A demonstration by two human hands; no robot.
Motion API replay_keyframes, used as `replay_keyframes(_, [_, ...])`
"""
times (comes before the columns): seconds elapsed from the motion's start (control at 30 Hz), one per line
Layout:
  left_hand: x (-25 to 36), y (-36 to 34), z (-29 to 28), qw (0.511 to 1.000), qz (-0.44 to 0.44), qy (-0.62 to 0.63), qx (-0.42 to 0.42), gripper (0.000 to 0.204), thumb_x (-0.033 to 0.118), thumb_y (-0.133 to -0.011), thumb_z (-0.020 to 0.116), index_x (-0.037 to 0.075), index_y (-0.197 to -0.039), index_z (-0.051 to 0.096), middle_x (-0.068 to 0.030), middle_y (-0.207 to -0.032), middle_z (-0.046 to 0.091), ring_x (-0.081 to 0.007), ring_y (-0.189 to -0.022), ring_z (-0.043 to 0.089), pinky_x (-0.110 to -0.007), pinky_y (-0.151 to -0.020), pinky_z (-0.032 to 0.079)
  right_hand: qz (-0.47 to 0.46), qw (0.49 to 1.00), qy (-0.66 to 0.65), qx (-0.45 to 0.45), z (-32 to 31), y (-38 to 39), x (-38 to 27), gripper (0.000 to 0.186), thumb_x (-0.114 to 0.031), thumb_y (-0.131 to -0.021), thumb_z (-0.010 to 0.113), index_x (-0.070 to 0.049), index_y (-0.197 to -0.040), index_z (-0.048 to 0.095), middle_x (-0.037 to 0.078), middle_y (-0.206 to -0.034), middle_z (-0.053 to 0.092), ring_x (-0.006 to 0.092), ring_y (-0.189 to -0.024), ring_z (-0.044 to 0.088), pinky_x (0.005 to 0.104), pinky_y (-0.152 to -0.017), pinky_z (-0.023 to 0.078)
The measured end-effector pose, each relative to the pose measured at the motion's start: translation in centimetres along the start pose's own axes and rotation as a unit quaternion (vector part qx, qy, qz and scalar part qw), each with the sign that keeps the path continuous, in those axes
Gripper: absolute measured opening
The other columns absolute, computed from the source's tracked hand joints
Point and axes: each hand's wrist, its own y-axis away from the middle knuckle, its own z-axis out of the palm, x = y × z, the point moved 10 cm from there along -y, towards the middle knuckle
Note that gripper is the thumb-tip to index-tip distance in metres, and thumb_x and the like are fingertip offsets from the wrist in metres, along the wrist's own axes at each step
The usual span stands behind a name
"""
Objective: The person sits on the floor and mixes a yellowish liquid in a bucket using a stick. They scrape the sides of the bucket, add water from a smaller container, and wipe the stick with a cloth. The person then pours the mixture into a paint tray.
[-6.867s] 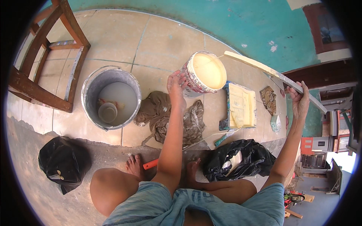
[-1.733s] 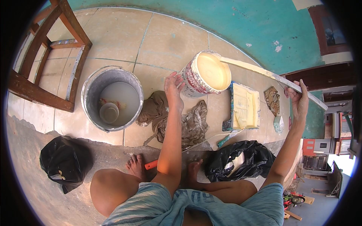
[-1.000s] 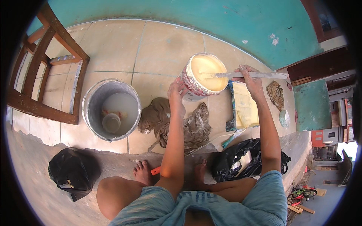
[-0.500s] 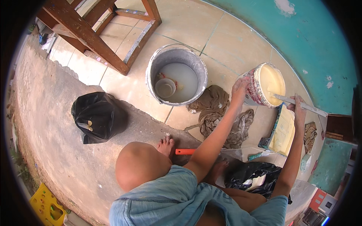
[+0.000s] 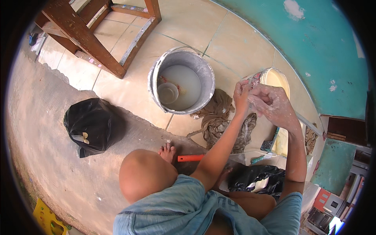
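Note:
A paint bucket (image 5: 257, 79) with cream-coloured paint inside stands at the right, near the teal wall. My left hand (image 5: 241, 94) is closed at the near left side of this bucket, its fingers by the rim. In front of the bucket, my paint-smeared right hand (image 5: 274, 105) has its fingers curled and pinched close beside the left hand; what they hold, if anything, is hidden. A flat stirring stick (image 5: 308, 122) slants out past the right wrist, its other end hidden behind that hand. Below lies a paint tray (image 5: 280, 143) with cream paint, partly covered by my right forearm.
A grey bucket (image 5: 152, 84) of cloudy water holds a small cup. Crumpled brown rags (image 5: 219, 127) lie beside it. On the left sits a tied black plastic bag (image 5: 92, 125). A wooden frame (image 5: 105, 58) stands far left. An orange handle (image 5: 190, 158) lies near my foot.
My right hand has let go of the stirring stick and moved left, beside my left hand. The left hand stays at the paint bucket. The whole view has shifted slightly.

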Motion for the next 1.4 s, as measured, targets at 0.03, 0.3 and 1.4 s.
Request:
replay_keyframes(0.03, [0.2, 0.1, 0.1, 0.999, 0.028, 0.035, -0.005, 0.02, 0.013, -0.086, 0.048, 0.002, -0.102, 0.053, -0.0044, -0.088, 0.055, -0.0114, -0.081, 0.05, -0.025, -0.075, 0.041, -0.067, 0.996, 0.048, -0.019, 2.5, -3.0, -1.7, 0.014, -0.012, -0.084, 0.058, 0.002, -0.083, 0.06, 0.003, -0.064, 0.058, 0.0077, -0.057, 0.053, 0.0234, -0.054, 0.044])
replay_keyframes(0.3, [-1.8, -1.7, -3.4, 0.979, -0.042, -0.181, 0.083, 0.021, 0.011, -0.083, 0.048, 0.005, -0.102, 0.055, -0.0049, -0.091, 0.058, -0.0121, -0.078, 0.051, -0.024, -0.067, 0.041, -0.333, 0.902, 0.263, 0.078, 20.1, -15.8, -4.7, 0.008, -0.009, -0.071, 0.06, -0.002, -0.074, 0.06, 0.015, -0.067, 0.059, 0.027, -0.066, 0.059, 0.0354, -0.059, 0.045])
replay_keyframes(1.4, [0.4, -2.5, -4.0, 0.98, -0.025, -0.157, 0.118, 0.019, 0.004, -0.081, 0.049, 0.0, -0.099, 0.051, -0.0004, -0.078, 0.048, -0.0055, -0.068, 0.041, -0.021, -0.062, 0.037, -0.152, 0.94, 0.285, -0.111, 17.5, -16.2, 0.3, 0.011, 0.004, -0.06, 0.057, 0.004, -0.059, 0.046, 0.022, -0.059, 0.049, 0.0357, -0.055, 0.053, 0.0402, -0.05, 0.041])
